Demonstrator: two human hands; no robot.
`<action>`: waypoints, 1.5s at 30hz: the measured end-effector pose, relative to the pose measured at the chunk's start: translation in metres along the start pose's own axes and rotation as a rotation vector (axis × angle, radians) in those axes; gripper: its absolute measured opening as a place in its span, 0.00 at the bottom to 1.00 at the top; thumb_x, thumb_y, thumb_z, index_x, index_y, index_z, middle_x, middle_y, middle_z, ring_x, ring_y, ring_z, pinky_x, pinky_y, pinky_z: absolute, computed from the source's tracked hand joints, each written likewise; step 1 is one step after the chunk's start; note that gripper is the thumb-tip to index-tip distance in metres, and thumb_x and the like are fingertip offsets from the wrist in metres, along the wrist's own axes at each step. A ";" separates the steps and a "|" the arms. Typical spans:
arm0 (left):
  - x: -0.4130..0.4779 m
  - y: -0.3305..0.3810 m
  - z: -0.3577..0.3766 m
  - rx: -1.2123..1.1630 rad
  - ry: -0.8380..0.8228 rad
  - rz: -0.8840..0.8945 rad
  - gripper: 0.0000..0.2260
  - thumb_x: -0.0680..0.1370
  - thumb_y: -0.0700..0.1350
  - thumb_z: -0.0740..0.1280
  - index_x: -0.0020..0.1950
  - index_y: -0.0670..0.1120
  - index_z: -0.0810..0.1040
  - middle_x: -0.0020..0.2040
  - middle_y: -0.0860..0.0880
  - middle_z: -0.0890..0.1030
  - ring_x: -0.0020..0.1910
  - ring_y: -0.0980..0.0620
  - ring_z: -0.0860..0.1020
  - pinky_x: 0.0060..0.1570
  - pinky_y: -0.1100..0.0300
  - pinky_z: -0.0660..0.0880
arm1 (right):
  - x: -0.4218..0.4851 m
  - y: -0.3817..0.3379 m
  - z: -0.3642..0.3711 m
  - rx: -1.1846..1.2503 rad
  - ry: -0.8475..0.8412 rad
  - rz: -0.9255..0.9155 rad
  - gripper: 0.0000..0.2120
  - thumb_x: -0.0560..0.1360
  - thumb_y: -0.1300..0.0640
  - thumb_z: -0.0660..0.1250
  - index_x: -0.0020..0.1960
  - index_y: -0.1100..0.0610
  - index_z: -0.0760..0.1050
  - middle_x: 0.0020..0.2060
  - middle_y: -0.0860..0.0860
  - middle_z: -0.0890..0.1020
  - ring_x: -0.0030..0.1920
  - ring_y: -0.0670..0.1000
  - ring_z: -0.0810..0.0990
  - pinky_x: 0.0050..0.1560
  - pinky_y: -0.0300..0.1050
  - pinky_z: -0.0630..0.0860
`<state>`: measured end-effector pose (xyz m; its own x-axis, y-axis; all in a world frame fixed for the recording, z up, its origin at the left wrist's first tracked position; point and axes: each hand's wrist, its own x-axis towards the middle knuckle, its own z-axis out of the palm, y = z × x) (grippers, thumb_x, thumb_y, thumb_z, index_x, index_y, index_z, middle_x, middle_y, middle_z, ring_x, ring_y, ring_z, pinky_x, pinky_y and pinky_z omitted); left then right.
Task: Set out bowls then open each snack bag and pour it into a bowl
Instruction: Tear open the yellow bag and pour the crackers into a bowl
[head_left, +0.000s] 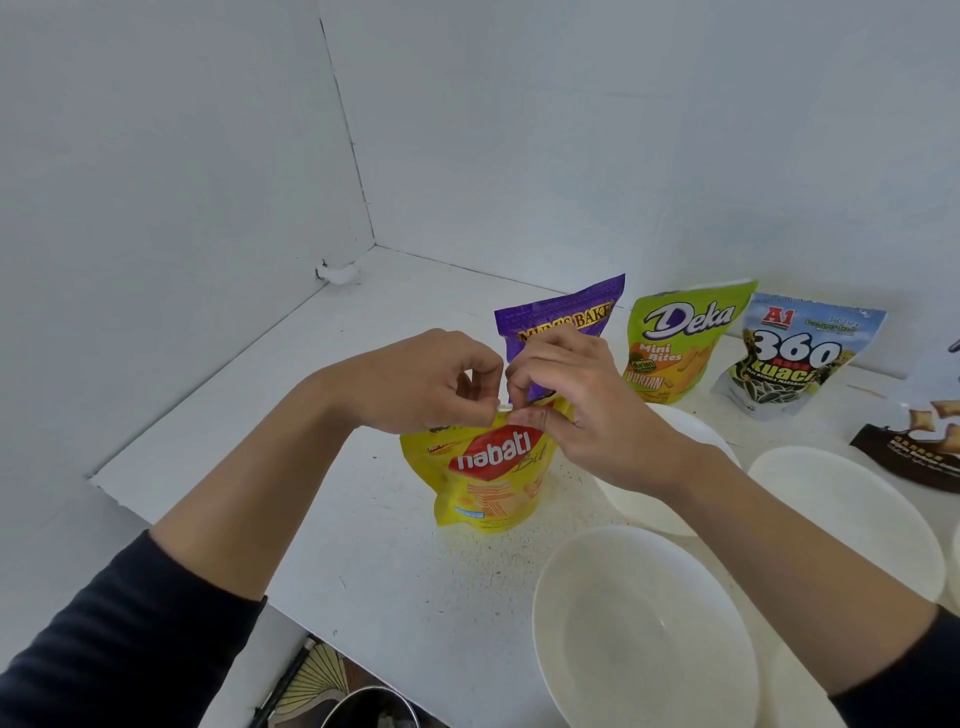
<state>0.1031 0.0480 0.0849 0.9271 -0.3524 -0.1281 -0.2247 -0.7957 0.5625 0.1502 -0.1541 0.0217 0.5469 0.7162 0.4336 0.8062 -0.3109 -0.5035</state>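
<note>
A yellow Nabati snack bag (488, 478) stands upright on the white table (322, 374). My left hand (421, 384) and my right hand (566, 395) both pinch its top edge, fingertips close together at the middle of the seal. Behind my hands stands a purple bag (566, 317). To the right stand a green Deka bag (675, 343) and a grey 360 Kuaci bag (789, 358). A dark brown bag (919, 447) lies at the right edge. Empty white bowls sit near: one in front (644, 634), one under my right wrist (691, 431), one to the right (852, 509).
White walls meet in a corner behind the table at the back left. The table's front edge runs diagonally at lower left. Below it a metal pot rim (363, 709) and a patterned floor piece (317, 675) show. Another bowl rim shows at the far right edge.
</note>
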 end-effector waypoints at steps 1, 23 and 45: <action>0.000 -0.001 0.000 0.009 0.011 -0.009 0.07 0.78 0.42 0.69 0.40 0.46 0.78 0.38 0.51 0.81 0.37 0.53 0.81 0.34 0.64 0.75 | 0.000 -0.001 -0.001 0.007 -0.008 -0.006 0.05 0.76 0.51 0.69 0.44 0.51 0.74 0.48 0.35 0.74 0.59 0.42 0.68 0.64 0.55 0.62; -0.012 -0.012 -0.004 0.138 0.095 -0.024 0.07 0.77 0.46 0.71 0.39 0.48 0.80 0.39 0.54 0.83 0.39 0.57 0.83 0.36 0.66 0.75 | -0.008 -0.002 -0.003 0.067 0.008 0.062 0.07 0.77 0.49 0.69 0.44 0.51 0.76 0.56 0.44 0.73 0.62 0.51 0.69 0.63 0.58 0.68; -0.014 -0.035 0.012 0.114 0.479 -0.108 0.13 0.79 0.48 0.69 0.35 0.51 0.72 0.39 0.56 0.84 0.29 0.61 0.82 0.34 0.62 0.67 | -0.029 -0.020 -0.022 0.155 -0.145 0.184 0.06 0.72 0.53 0.78 0.40 0.52 0.83 0.71 0.43 0.65 0.75 0.47 0.59 0.68 0.39 0.61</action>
<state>0.0947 0.0746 0.0570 0.9745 -0.0210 0.2235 -0.1268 -0.8731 0.4708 0.1234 -0.1828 0.0353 0.6338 0.7419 0.2188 0.6460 -0.3522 -0.6772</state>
